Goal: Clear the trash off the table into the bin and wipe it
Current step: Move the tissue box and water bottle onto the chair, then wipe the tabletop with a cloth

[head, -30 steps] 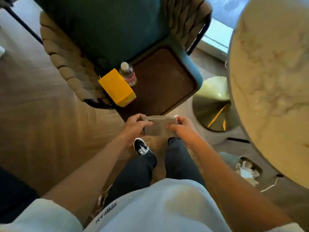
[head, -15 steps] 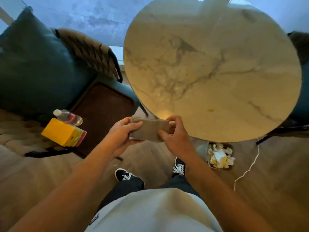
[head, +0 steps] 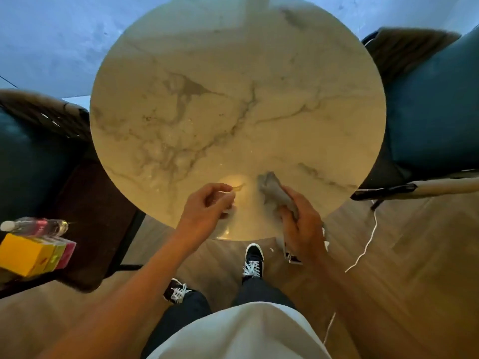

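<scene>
The round marble table (head: pixel 233 104) fills the middle of the view and nothing lies on its top apart from a small yellowish smear (head: pixel 239 187) near the front edge. My right hand (head: pixel 302 224) grips a crumpled grey cloth (head: pixel 273 189) and holds it down on the tabletop at the front right. My left hand (head: pixel 207 206) hovers over the front edge just left of the smear, fingers loosely curled and holding nothing. A corner of the bin (head: pixel 294 258) shows on the floor below my right hand; the rest is hidden.
A teal chair (head: pixel 39 161) stands left of the table, with a yellow box (head: pixel 28 255) and a plastic bottle (head: pixel 33 225) on its seat. Another teal chair (head: pixel 435 107) stands at the right. A white cable (head: pixel 363 252) runs across the wooden floor.
I have turned from the left chair to face the table. My left hand let go of the cloth. My right hand carried it onto the tabletop near the front edge.
</scene>
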`<state>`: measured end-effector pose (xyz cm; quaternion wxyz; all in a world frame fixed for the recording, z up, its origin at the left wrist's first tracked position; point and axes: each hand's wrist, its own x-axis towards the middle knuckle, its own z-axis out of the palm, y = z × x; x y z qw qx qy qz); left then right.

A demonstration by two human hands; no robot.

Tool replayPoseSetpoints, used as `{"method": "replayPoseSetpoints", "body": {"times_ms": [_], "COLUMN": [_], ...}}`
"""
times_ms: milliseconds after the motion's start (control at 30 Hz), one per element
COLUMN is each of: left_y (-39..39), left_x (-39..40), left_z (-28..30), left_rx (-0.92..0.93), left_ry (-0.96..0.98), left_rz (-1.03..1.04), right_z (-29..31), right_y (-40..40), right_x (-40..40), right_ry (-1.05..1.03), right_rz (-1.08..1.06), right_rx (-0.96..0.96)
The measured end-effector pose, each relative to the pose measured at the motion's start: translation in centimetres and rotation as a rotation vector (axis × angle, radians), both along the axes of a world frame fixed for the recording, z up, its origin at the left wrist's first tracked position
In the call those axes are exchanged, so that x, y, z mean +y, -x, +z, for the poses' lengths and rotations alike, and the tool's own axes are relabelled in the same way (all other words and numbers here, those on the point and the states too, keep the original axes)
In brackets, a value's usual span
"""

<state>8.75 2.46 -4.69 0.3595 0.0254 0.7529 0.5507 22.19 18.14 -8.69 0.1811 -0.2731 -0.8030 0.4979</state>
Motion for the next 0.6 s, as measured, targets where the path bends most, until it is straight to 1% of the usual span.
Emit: {"method": "replayPoseSetpoints", "body": {"times_ms": [33,67,100,167,200,233,300,367,400,467,600], "left_y": [0.5,1.1,2.0,4.2,5.3,6.4,7.7,8.0,8.1,8.4,8.2], "left_x": [-0.5,-1.3,-2.2,-4.1,-5.0,-5.7,-6.3,-6.4,-6.5,-6.6,-6.5], "left_z": [-0.8,-1.6,-2.7,-5.2,-6.7,-7.8,-9.4,-10.2,-10.3,-10.5,-10.3], "left_rx": [0.238,0.439,0.591,0.816,0.898,0.947,0.981,1.022,1.042,1.055,1.027], "left_ry": [0.107,0.198,0.261,0.341,0.378,0.411,0.455,0.456,0.450,0.444,0.387], "left_rz": [-0.005,0.000,-0.004,-0.082,-0.149,-0.206,-0.272,-0.281,-0.276,-0.258,-0.184], "right_z": [-0.1,-0.2,-0.4,-1.1,-1.7,-2.4,-4.0,-5.3,-5.8,-6.1,-7.2], "right_y": [0.0,0.0,0.2,0.5,0.7,0.9,1.3,1.7,2.2,3.3,5.9], "right_x": [1.6,3.3,5.2,8.8,10.3,11.3,12.4,12.3,11.9,10.0,2.6], "right_ry": [-0.011,-0.047,-0.102,-0.220,-0.258,-0.281,-0.343,-0.435,-0.457,-0.454,-0.522], "right_rz": [-0.100,-0.198,-0.290,-0.416,-0.442,-0.440,-0.355,-0.281,-0.286,-0.315,-0.246], "right_rx": [0.006,0.000,-0.029,-0.160,-0.247,-0.324,-0.432,-0.514,-0.536,-0.533,-0.452]}}
